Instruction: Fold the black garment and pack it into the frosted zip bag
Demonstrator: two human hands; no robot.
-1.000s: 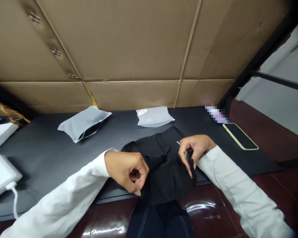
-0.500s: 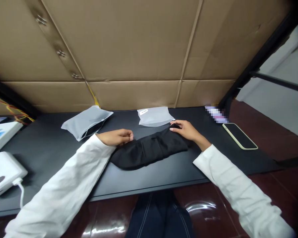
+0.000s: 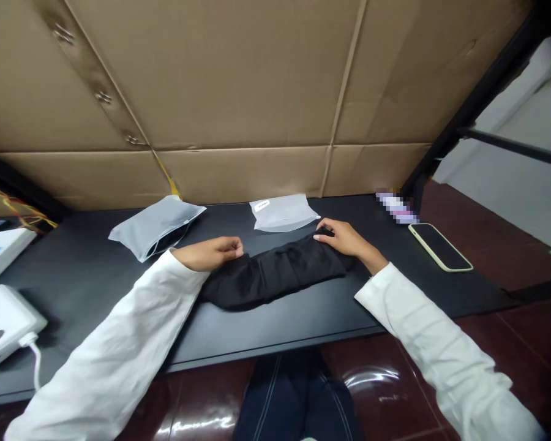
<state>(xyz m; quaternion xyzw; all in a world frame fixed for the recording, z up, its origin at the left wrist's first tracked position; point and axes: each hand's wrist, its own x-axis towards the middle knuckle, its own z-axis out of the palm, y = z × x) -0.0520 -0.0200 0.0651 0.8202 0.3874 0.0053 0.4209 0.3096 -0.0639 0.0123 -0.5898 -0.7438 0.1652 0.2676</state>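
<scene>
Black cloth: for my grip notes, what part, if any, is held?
The right hand pinches black cloth by its far right corner; whether the left hand grips is unclear.

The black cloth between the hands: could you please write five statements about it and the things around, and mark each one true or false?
1. The right hand pinches the far edge of the black cloth. True.
2. The left hand is on the phone. False: it is at the black cloth, near its left end.
3. The labelled pouch lies beyond the black cloth. True.
4. The phone lies to the left of the black cloth. False: it lies to the right.
5. A white cable is plugged into the white device. True.
</scene>
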